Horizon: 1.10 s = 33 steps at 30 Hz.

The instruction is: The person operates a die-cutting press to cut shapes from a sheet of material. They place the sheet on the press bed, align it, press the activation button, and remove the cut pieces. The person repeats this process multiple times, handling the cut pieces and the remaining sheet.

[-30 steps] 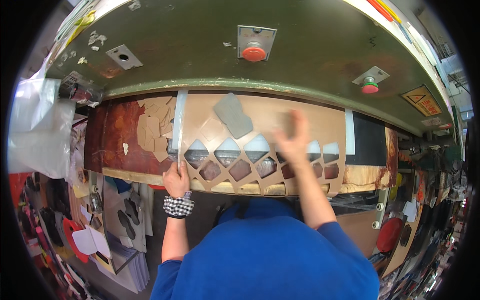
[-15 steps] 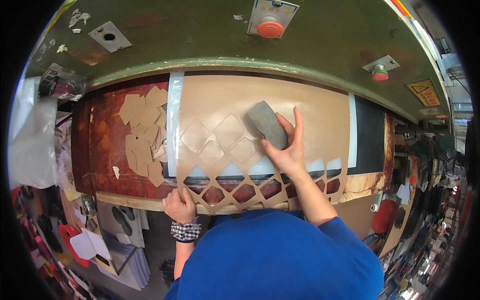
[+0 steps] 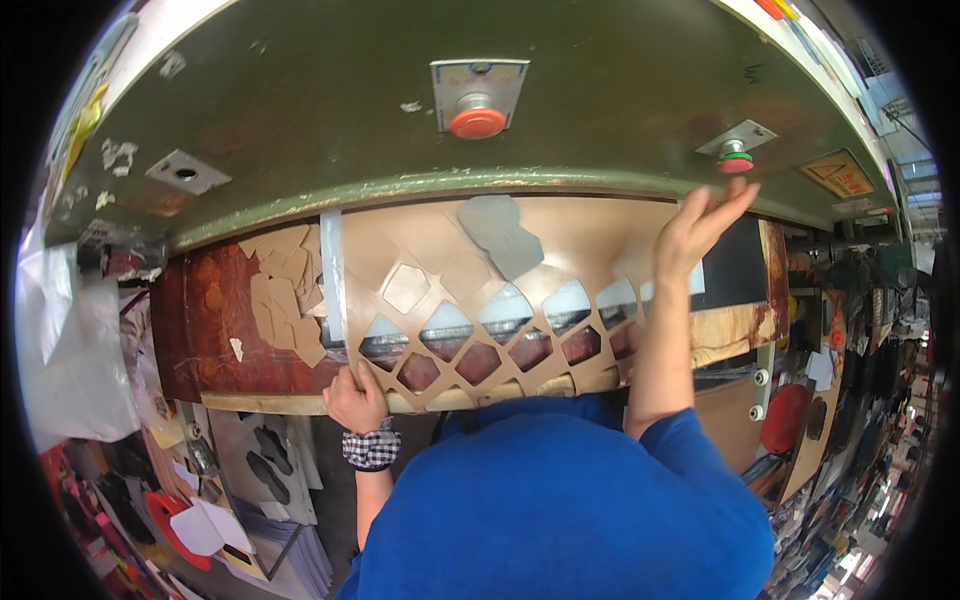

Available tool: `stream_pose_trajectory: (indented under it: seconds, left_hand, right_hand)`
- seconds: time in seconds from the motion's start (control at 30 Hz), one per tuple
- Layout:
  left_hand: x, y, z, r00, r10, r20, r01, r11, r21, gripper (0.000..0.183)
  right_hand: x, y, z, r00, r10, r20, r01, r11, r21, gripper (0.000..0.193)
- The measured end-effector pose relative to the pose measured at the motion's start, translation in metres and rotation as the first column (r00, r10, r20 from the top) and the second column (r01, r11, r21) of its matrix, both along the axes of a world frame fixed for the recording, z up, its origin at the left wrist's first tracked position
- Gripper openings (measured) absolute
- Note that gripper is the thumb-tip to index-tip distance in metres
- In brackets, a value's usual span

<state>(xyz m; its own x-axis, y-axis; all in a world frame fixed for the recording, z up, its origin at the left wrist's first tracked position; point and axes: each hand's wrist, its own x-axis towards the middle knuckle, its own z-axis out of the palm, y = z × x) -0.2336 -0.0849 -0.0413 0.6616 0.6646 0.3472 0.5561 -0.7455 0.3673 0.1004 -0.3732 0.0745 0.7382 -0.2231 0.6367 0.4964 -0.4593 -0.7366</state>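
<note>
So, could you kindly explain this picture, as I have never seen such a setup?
There is no robot here: a person works bare-handed, seen from above by a fisheye camera worn on the head, so straight edges look bent. In front of a green machine lies a tan sheet with angular holes; a grey block rests on it, and loose tan cut pieces lie left of the sheet. The left hand is at the sheet's near left corner; whether it grips is unclear. The right hand is open and empty, near the green-and-red button.

Tan sheet (image 3: 595, 235), near side holed, grey block (image 3: 504, 240) askew on top
</note>
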Motion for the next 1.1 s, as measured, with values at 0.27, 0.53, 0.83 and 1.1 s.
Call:
stream_pose_trajectory:
  seconds: [0.27, 0.53, 0.83, 1.1]
  left_hand:
    - [0.09, 0.044, 0.003, 0.999, 0.031, -0.012, -0.03, 0.999, 0.038, 0.031]
    - [0.112, 0.06, 0.002, 0.999, 0.03, -0.023, -0.028, 0.998, 0.06, 0.033]
    - [0.082, 0.062, -0.015, 0.998, 0.008, 0.07, 0.006, 0.982, -0.19, 0.033]
    - [0.028, 0.034, -0.006, 0.997, 0.032, 0.067, -0.015, 0.97, -0.243, 0.031]
  right_hand:
    - [0.063, 0.011, -0.006, 0.983, -0.146, 0.111, 0.17, 0.952, -0.256, 0.11]
    - [0.022, -0.06, -0.058, 0.94, -0.254, -0.229, 0.2, 0.951, -0.237, 0.083]
    - [-0.036, -0.141, -0.117, 0.854, -0.027, -0.519, -0.025, 0.995, -0.094, 0.035]
    - [-0.06, -0.069, -0.09, 0.945, -0.136, -0.298, 0.127, 0.991, -0.05, 0.041]
